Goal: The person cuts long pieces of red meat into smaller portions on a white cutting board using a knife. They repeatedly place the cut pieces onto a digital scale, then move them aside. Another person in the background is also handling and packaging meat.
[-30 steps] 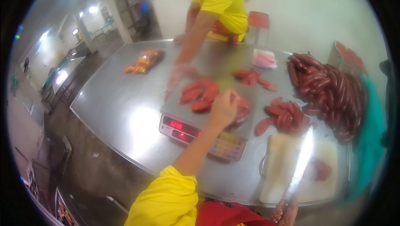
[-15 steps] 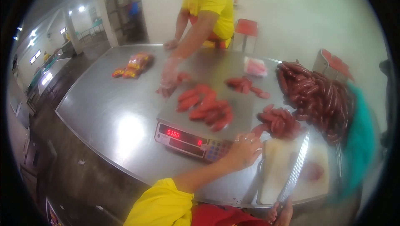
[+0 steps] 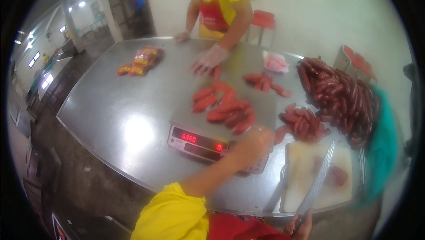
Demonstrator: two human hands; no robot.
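The hands [image 3: 302, 227] are bare, the yellow sleeve [image 3: 175, 213] loose and creased, the garment [image 3: 239, 228] beside it red.

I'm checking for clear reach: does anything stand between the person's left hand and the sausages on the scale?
Nothing visible does. The blurred left hand is at the right end of the scale, near the sausages; the knife in the right hand is farther right.

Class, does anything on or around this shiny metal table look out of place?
A small pale scrap lies on the dark grey floor, left of the shiny metal table; it looks like dropped litter. Nothing else clearly stands out.
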